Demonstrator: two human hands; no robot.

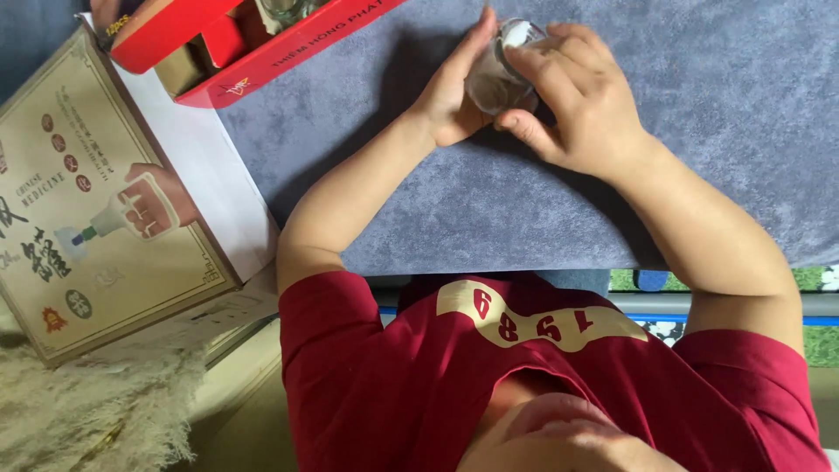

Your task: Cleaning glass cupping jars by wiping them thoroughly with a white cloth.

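Status: one small clear glass cup [500,70] is out of its box and held in both hands over the grey felt-like mat [717,114], near the mat's far edge. It lies tilted on its side, with a whitish end facing up and away. I can't tell whether it touches the mat.

Left hand [450,98]: palm against the cup's left side, fingers together and stretched up along the glass. Right hand [581,105]: fingers curled over the top and right side, thumb tucked underneath. Both hands clamp the cup, with no gap showing between fingers and glass.

Judging by how things lie, the work on this cup is mid-way. It is picked up and gripped, not set down anywhere.

- Red cardboard box with compartments [262,48] sits at the far left of the mat, well apart from the hands. At least one more clear glass piece [284,9] sits in it, and the box's other contents are cut off by the frame.
- Beige printed flat box lid [87,218] lies left of the mat on a white sheet [214,175].
- Cream fluffy rug [87,411] is at near left.
- Red short-sleeved shirt [393,385] fills the near edge of the view.

Obstructions: none between the hands and the red box. The mat around the cup is bare, and the hands hide most of the cup.
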